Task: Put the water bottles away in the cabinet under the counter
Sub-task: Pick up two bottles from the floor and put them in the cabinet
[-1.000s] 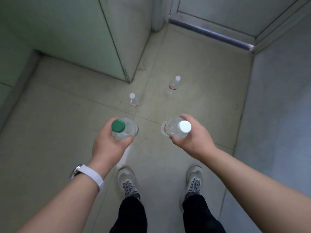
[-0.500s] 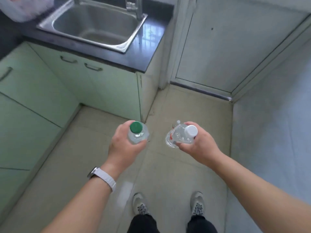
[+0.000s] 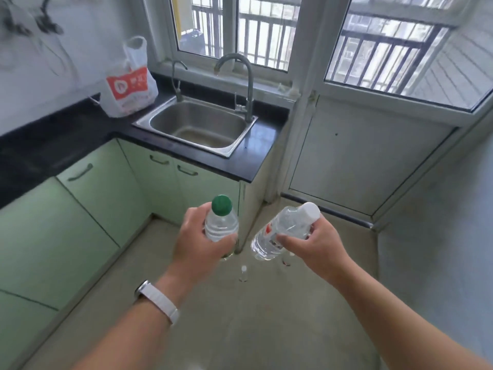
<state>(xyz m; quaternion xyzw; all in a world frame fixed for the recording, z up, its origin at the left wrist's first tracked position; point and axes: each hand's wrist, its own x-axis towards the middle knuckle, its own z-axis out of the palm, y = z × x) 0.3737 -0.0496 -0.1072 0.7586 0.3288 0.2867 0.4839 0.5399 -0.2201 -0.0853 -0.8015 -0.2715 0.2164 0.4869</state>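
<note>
Head view: left hand (image 3: 197, 243) wraps the green-capped bottle (image 3: 221, 225), right hand (image 3: 318, 247) grips the tilted white-capped bottle (image 3: 282, 231), both above the floor (image 3: 266, 321) before closed cabinet doors (image 3: 202, 190), so tugging a handle (image 3: 187, 170) with full hands could drop one

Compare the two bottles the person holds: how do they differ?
The green-capped bottle, in the left hand, is near upright; the white-capped bottle, in the right hand, leans sideways. Only the white-capped bottle shows a red label. Both are clear and capped.
</note>
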